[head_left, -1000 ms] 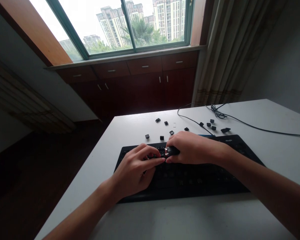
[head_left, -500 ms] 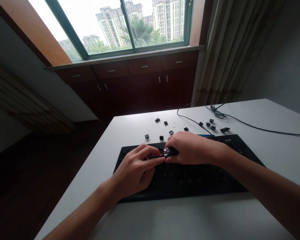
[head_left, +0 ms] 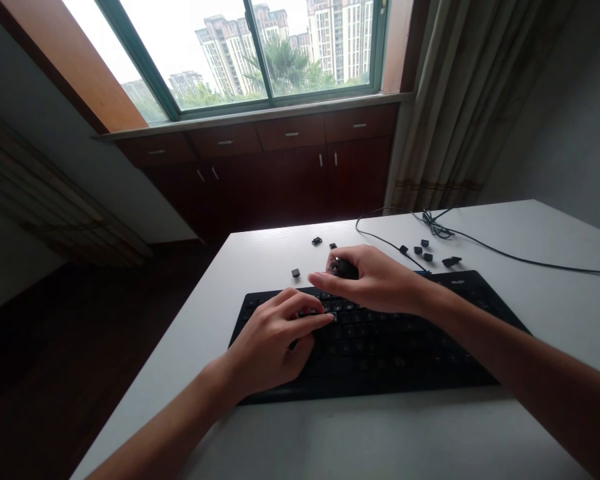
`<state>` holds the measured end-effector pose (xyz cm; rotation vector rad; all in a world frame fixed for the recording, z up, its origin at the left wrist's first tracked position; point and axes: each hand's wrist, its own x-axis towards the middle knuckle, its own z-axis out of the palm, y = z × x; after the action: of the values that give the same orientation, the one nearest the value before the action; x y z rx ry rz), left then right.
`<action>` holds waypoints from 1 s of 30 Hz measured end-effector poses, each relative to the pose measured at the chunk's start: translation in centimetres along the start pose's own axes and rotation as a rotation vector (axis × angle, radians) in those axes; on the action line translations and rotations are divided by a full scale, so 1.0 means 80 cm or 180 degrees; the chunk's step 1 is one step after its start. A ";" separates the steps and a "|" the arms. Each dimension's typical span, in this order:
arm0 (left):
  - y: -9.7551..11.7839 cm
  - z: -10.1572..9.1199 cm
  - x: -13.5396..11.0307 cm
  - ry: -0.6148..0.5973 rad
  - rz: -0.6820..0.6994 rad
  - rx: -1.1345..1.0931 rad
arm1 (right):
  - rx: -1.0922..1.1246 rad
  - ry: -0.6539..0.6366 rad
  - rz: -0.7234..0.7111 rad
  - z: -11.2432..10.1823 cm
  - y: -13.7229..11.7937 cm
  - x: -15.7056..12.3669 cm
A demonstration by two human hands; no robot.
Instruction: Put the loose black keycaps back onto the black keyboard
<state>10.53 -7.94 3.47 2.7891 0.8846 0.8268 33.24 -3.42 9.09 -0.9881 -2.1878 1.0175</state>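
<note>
Nearest, the person's left hand (head_left: 269, 341) lies curled over the left half of a flat black plastic computer keyboard (head_left: 395, 360), its fingers (head_left: 305, 301) close together with the tips on the keys. Whether they grip anything cannot be told, though the hand looks placed to steady the board. Just beyond, the right hand (head_left: 375, 280) is raised clear of the keys, thumb and fingers (head_left: 325, 280) pinched narrow on a small square black plastic keycap (head_left: 343, 269), which sits just past the keyboard's top edge; so small a piece suits a fingertip pinch. A tiny white logo (head_left: 459, 273) at the keyboard's upper right is not clearly legible. Farther off on the white table (head_left: 480, 427), loose black keycaps (head_left: 418, 250) lie scattered near a thin black cable (head_left: 500, 248) at upper right. Dark reddish-brown wooden drawers (head_left: 290, 131) stand beyond, under a green-framed window (head_left: 320, 47) at top centre
</note>
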 end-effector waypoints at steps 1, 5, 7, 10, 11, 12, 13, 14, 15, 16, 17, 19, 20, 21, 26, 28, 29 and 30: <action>0.001 0.001 0.000 0.0016 -0.0002 -0.0023 | -0.0014 -0.0011 0.0011 0.000 0.001 0.000; 0.004 0.005 0.005 0.0118 0.0005 -0.0130 | -0.0028 -0.0101 0.0006 0.000 0.005 0.001; 0.004 0.007 0.007 0.0155 -0.0022 -0.0182 | -0.0051 -0.0120 -0.0016 0.000 0.005 0.001; 0.003 0.009 0.009 0.0214 -0.0106 -0.0284 | -0.0093 -0.0079 -0.0063 0.000 0.005 0.001; 0.003 0.009 0.010 0.0223 -0.0130 -0.0316 | -0.0103 -0.0064 -0.0082 0.000 0.005 0.001; 0.003 0.010 0.010 0.0222 -0.0149 -0.0342 | -0.0117 -0.0050 -0.0095 0.000 0.005 0.001; 0.003 0.010 0.011 0.0221 -0.0165 -0.0360 | -0.0136 -0.0031 -0.0103 0.000 0.005 0.001; 0.004 0.010 0.011 0.0222 -0.0178 -0.0369 | -0.0158 -0.0014 -0.0106 0.000 0.005 0.001; 0.005 0.011 0.011 0.0227 -0.0186 -0.0372 | -0.0179 0.0006 -0.0108 0.000 0.005 0.001; 0.006 0.011 0.012 0.0230 -0.0201 -0.0374 | -0.0198 0.0026 -0.0110 -0.001 0.005 0.001; 0.007 0.012 0.012 0.0235 -0.0225 -0.0376 | -0.0212 0.0040 -0.0114 -0.001 0.004 0.001; 0.009 0.013 0.012 0.0242 -0.0295 -0.0390 | -0.0222 0.0062 -0.0112 -0.001 0.003 0.000; 0.009 0.013 0.012 0.0240 -0.0338 -0.0413 | -0.0220 0.0069 -0.0103 -0.002 0.003 0.000; 0.008 0.012 0.011 0.0239 -0.0376 -0.0450 | -0.0216 0.0077 -0.0096 -0.002 0.002 0.000; -0.003 0.007 0.008 0.0224 -0.0457 -0.0574 | -0.0198 0.0073 -0.0145 -0.007 0.001 -0.002; -0.006 0.005 0.007 0.0144 -0.0404 -0.0549 | -0.0224 0.0093 -0.0176 -0.009 0.002 -0.003; -0.007 0.003 0.007 0.0082 -0.0358 -0.0536 | -0.0241 0.0105 -0.0189 -0.010 0.002 -0.003; -0.008 0.002 0.007 0.0020 -0.0307 -0.0519 | -0.0255 0.0116 -0.0204 -0.010 0.003 -0.003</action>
<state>10.72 -7.08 3.42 2.5847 0.9011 0.8520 34.04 -3.16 9.37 -0.9581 -2.2304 0.8821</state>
